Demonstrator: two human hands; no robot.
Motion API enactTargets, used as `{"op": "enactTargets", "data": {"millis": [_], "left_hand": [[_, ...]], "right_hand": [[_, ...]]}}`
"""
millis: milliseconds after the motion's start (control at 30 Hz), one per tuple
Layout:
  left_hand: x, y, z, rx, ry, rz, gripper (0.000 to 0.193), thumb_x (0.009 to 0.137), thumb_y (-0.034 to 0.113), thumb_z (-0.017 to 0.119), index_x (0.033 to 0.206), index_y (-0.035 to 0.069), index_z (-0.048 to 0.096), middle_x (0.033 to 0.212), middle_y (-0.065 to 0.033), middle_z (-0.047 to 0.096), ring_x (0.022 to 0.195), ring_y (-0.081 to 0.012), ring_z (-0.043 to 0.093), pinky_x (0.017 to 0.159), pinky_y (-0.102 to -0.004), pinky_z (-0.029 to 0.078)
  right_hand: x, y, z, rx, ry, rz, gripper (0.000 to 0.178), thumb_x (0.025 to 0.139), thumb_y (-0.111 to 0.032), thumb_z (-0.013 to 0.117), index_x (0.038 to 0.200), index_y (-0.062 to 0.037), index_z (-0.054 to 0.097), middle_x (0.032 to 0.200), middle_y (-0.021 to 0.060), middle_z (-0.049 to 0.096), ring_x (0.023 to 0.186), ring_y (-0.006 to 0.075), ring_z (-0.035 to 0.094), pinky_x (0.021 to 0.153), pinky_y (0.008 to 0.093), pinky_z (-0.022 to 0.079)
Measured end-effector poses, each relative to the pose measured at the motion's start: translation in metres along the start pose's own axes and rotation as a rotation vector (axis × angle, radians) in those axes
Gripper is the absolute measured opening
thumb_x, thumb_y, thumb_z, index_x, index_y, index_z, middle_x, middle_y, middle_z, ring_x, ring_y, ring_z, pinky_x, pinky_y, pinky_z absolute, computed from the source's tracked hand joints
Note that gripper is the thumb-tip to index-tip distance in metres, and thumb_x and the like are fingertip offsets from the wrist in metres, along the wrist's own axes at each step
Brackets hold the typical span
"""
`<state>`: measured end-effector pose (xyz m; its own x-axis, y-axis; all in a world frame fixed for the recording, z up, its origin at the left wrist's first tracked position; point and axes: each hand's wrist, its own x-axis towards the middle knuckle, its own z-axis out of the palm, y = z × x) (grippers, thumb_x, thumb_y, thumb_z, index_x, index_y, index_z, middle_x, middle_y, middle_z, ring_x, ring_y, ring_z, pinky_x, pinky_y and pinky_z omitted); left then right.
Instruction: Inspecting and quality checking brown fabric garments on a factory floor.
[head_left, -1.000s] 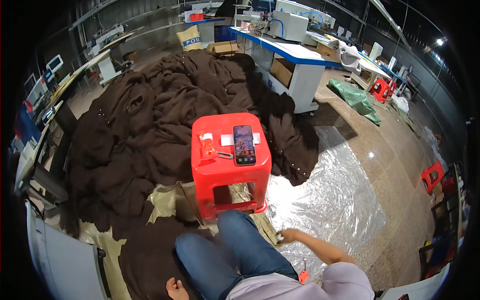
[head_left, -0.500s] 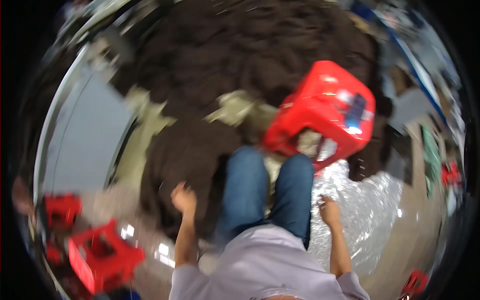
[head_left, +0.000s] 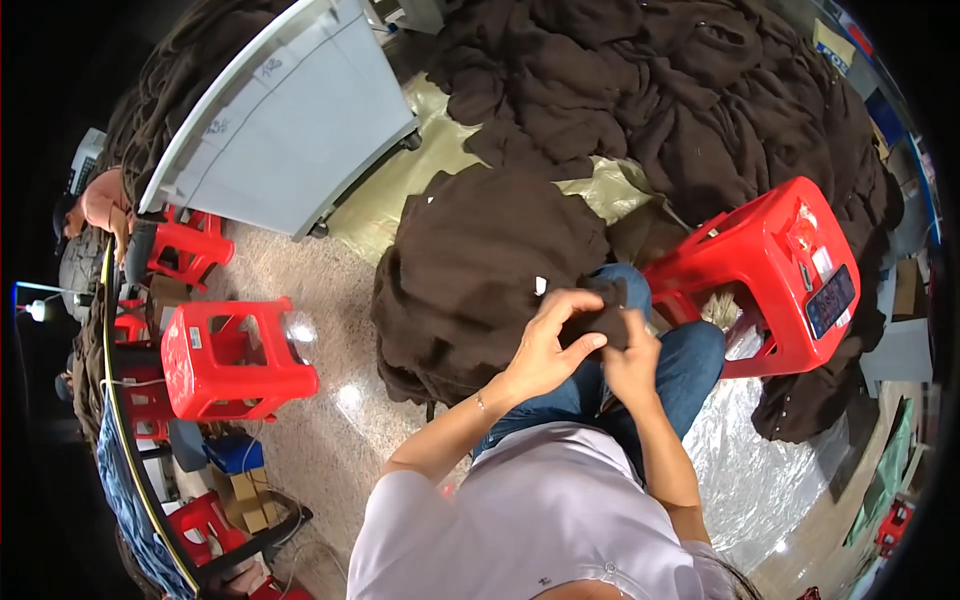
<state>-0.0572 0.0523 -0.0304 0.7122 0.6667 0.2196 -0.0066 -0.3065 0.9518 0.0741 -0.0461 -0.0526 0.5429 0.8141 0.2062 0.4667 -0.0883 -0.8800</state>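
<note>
Both hands meet above my lap at a bit of dark brown knit cloth [head_left: 597,322]. The fingers and thumb of my left hand [head_left: 548,345] curl around its left side. On its right side my right hand [head_left: 633,368] is closed, its fingertips a little blurred. Beside my knees lies a mounded stack of brown knit garments [head_left: 470,270], with small white tags on it. The piece in my hands has the same colour; whether it joins the stack, I cannot tell.
To the right stands a red plastic stool [head_left: 790,270] bearing a phone [head_left: 832,301]. A large brown garment heap [head_left: 700,110] spreads at the back. More red stools [head_left: 235,360] and a grey wheeled panel [head_left: 290,110] are on the left. Clear plastic sheeting [head_left: 745,470] covers floor at right.
My hands, apart at my sides before, have come together over my lap and now hold brown cloth. The view has turned, so the stack now sits directly before me.
</note>
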Motion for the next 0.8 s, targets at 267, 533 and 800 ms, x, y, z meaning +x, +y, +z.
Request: {"op": "enactTargets", "data": {"millis": [267,533,800], "left_hand": [[-0.066,-0.125,-0.086,1.012,0.071,-0.234,0.085,0.065,0.018,0.073,0.143,0.020,0.040,0.157,-0.0181,0.017,0.145,-0.0386,0.016,0.112,-0.0614,0.015],[-0.042,-0.173,-0.161,0.905,0.163,-0.731,0.041,0.078,0.011,0.066,0.119,0.010,0.062,0.121,-0.0212,0.062,0.112,-0.0374,0.059,0.099,-0.0503,0.044],[0.007,0.003,-0.107,-0.056,-0.173,-0.547,0.032,0.088,0.023,0.069,0.108,-0.002,0.063,0.087,-0.0015,0.062,0.078,-0.0081,0.055,0.065,-0.0259,0.047]], "right_hand": [[0.007,0.048,-0.046,0.382,0.341,0.280,0.014,0.087,0.003,0.059,0.101,0.0021,0.059,0.092,0.0042,0.064,0.085,0.0113,0.058,0.080,0.0245,0.045],[0.084,0.044,-0.028,-0.050,0.361,0.272,0.039,0.085,-0.011,0.066,0.120,0.0013,0.054,0.113,0.0157,0.062,0.106,0.0258,0.058,0.095,0.0334,0.043],[0.044,-0.022,0.056,-0.079,-0.216,-0.341,0.066,0.071,-0.016,0.073,0.132,-0.0070,0.047,0.134,0.0149,0.050,0.129,0.0341,0.043,0.108,0.0500,0.031]]}}
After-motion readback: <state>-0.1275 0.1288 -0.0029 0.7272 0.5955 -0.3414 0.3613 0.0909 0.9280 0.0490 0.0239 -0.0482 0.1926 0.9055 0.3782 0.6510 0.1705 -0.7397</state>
